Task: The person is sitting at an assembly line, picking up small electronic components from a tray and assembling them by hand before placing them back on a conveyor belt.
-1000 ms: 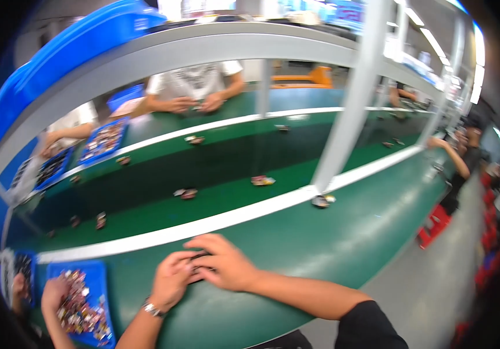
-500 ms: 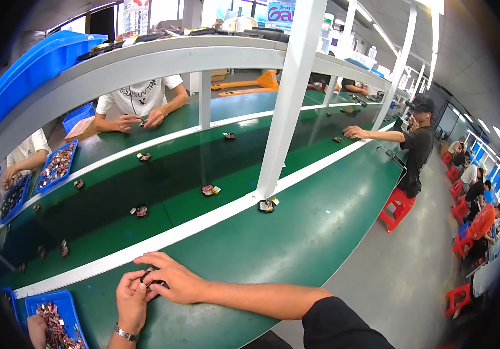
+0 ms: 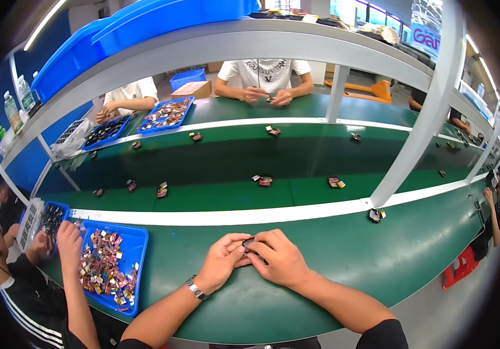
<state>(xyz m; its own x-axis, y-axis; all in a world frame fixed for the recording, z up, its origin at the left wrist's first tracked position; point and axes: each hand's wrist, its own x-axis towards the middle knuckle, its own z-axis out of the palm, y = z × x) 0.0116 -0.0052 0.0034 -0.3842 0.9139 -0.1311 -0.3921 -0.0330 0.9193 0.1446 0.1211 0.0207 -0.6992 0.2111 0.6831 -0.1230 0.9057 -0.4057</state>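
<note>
Both my hands meet over the near strip of the green table. My left hand point(image 3: 222, 263), with a metal-band watch at its wrist, pinches a small black part point(image 3: 248, 241). From the other side, the fingers of my right hand point(image 3: 280, 259) are closed on the same part. Most of it is covered by my fingers, so its exact kind cannot be told. Right of my hands, a small black piece with pink and white bits point(image 3: 375, 216) lies by the foot of a white post.
A blue tray point(image 3: 143, 256) full of small pink and yellow parts stands at my left, next to a co-worker's raised hand point(image 3: 70, 241). Several assemblies lie on the dark green belt point(image 3: 215, 168) beyond the white rail point(image 3: 232, 217). A white post point(image 3: 415, 139) rises at the right.
My view has turned left, so the blue tray and the co-worker beside it show more fully. Both my hands stay together on the small black part.
</note>
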